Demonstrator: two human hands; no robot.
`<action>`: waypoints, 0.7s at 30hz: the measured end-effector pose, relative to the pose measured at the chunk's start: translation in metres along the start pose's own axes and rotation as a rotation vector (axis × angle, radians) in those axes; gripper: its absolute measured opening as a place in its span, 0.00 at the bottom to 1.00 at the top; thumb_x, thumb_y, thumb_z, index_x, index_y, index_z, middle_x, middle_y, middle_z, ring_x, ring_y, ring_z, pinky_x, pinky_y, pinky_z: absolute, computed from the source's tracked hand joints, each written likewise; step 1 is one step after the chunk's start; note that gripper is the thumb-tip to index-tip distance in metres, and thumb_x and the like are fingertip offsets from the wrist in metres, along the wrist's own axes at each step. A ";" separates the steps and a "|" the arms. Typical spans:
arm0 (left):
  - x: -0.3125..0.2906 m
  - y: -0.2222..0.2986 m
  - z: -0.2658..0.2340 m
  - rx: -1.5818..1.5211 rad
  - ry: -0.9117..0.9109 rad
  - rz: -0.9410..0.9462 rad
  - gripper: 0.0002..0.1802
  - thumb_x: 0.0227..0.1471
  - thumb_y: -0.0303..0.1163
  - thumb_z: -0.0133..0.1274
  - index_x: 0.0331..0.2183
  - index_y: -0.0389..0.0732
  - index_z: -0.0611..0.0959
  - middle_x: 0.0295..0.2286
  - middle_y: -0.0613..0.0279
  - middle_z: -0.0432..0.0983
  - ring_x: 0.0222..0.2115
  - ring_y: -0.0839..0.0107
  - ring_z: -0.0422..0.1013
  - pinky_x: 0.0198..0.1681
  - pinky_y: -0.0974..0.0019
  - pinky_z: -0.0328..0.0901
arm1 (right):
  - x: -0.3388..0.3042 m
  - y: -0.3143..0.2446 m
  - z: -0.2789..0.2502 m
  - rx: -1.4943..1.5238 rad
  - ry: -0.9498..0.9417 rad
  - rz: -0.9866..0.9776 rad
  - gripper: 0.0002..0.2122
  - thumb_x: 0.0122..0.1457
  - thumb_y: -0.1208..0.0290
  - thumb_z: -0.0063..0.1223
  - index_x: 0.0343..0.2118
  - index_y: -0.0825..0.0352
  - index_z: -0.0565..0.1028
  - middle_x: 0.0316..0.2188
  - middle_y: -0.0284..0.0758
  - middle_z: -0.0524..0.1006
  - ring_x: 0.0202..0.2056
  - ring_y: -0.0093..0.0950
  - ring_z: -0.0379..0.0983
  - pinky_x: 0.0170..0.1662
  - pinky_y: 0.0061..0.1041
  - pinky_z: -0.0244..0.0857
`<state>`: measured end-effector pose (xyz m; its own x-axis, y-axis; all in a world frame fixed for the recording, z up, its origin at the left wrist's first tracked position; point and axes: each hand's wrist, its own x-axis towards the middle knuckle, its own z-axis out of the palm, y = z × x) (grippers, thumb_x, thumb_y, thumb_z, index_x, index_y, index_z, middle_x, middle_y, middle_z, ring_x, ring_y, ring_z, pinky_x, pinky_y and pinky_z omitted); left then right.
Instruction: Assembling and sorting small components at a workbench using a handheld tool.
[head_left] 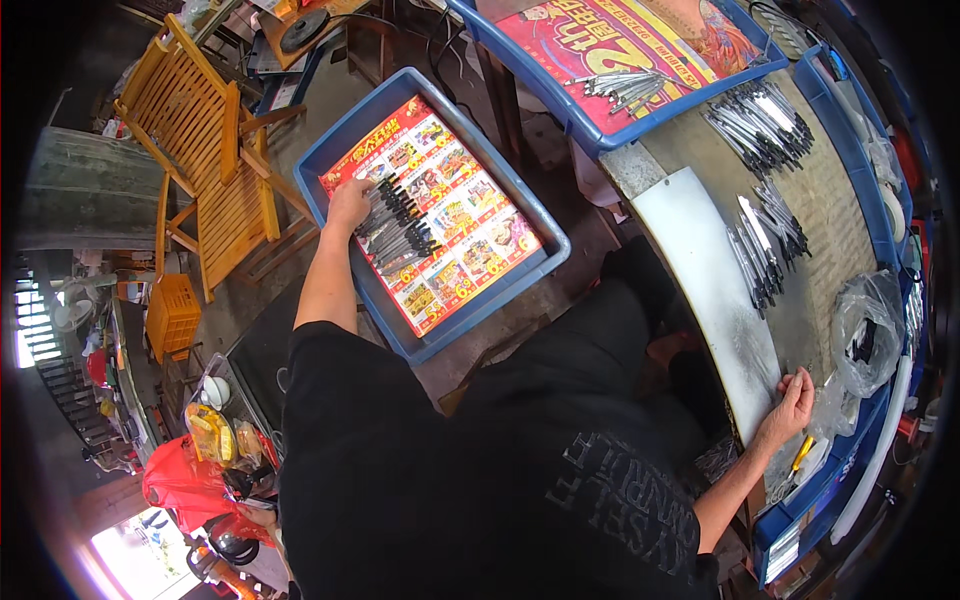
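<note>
Left hand: fingers part-curled at slim black-and-grey pen-shaped pieces; grip unclear from here. Pieces lie on a colourful printed paper flyer inside a blue rectangular plastic tray. Right hand: fingers bent, near a glossy white sheet; cannot tell if holding.

Shows bold characters on the flyer along the upper-left edge of the smaller blue tray, then large price numerals under food pictures, down to the lower-right edge, partly covered by dark pens. Carries a huge pale numeral with letters on the pink poster near the left edge of the larger blue tray. Bears dark block lettering, upside down, on the black shirt.
</note>
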<state>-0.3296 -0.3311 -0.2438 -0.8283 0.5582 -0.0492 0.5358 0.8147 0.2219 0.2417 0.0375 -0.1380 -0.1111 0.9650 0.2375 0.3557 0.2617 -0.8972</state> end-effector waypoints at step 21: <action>-0.005 0.003 0.004 -0.003 -0.030 -0.078 0.18 0.36 0.19 0.43 0.34 0.41 0.74 0.34 0.52 0.70 0.37 0.57 0.66 0.39 0.62 0.61 | 0.000 0.000 0.000 0.018 -0.005 0.006 0.09 0.55 0.72 0.43 0.34 0.73 0.70 0.21 0.30 0.68 0.23 0.16 0.61 0.29 0.13 0.57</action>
<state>-0.3230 -0.3310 -0.2469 -0.8625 0.4971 -0.0952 0.4690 0.8557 0.2188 0.2415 0.0373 -0.1381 -0.1140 0.9664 0.2302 0.3398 0.2557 -0.9051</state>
